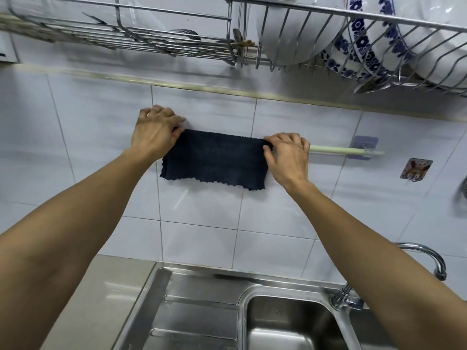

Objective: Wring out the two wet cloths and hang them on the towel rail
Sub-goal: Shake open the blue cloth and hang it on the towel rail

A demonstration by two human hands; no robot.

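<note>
Overhead, a wire dish rack (303,34) spans the top of the view, mounted on the white tiled wall (88,122); white plates and blue-patterned plates (364,46) stand in its right half. Below, a stainless steel sink (202,311) with drainboard on the left and basin on the right sits against the wall, with a chrome tap (429,258) at the right edge. Between rack and sink, a dark navy cloth (214,157) hangs draped over the pale green towel rail (338,149), spread flat against the tiles, lower edge ragged and hanging free. Only one cloth is in view. Left hand (154,132) is at the cloth's upper left corner, fingers curled, thumb and fingers pinching the top edge. Right hand (288,155) is at the upper right corner, fingers curled over the rail, thumb and forefinger pinching the cloth edge. Rail's bare right portion runs to a purple adhesive mount (364,145). Just beside and below it, a small decorated adhesive hook (415,168) is stuck to the tile.
</note>
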